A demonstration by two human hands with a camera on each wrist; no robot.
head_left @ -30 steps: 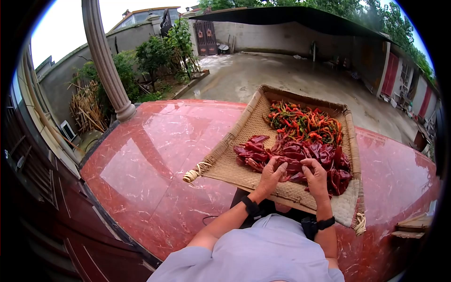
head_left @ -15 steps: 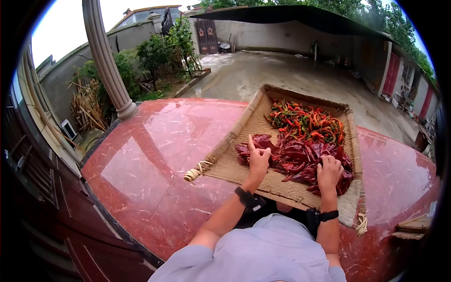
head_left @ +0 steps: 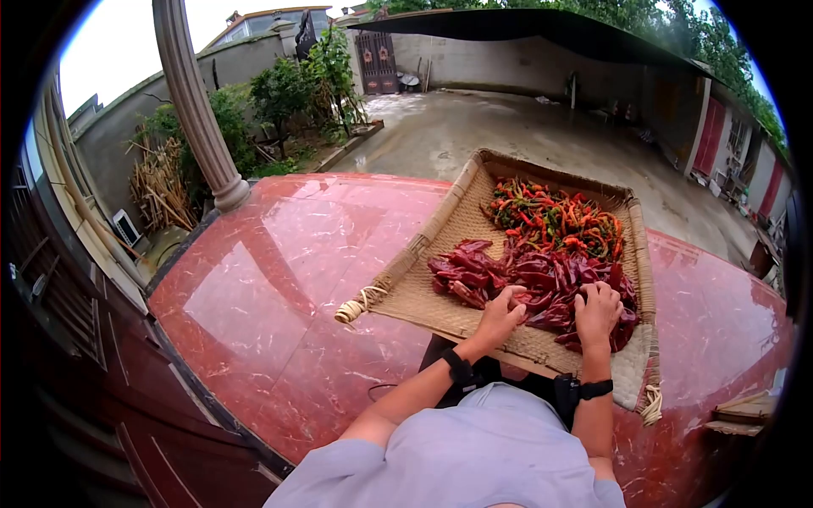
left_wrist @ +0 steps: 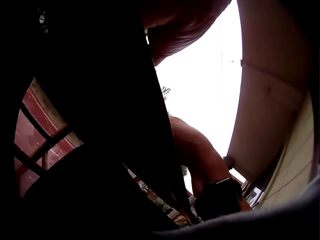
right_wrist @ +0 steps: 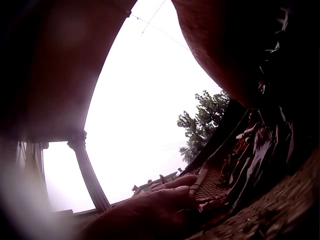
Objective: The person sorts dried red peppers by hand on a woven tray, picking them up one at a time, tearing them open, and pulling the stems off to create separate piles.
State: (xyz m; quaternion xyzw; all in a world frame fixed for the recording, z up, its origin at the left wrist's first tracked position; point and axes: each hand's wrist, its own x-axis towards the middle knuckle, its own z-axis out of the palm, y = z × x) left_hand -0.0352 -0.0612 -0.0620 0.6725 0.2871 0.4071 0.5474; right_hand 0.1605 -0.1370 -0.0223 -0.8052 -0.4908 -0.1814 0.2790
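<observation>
Dried red peppers (head_left: 542,278) lie heaped right of centre on a woven tray (head_left: 411,296). Left hand (head_left: 501,315) and right hand (head_left: 598,309) rest bent fingers on the pile; I cannot tell whether either hand grips any.

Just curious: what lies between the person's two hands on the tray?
In the head view, dark red dried peppers fill the gap between left hand and right hand.

Glossy red marble counter (head_left: 279,288), rough woven straw tray (head_left: 423,300), wrinkled leathery dried red chillies (head_left: 542,275), wet concrete yard (head_left: 508,127)
</observation>
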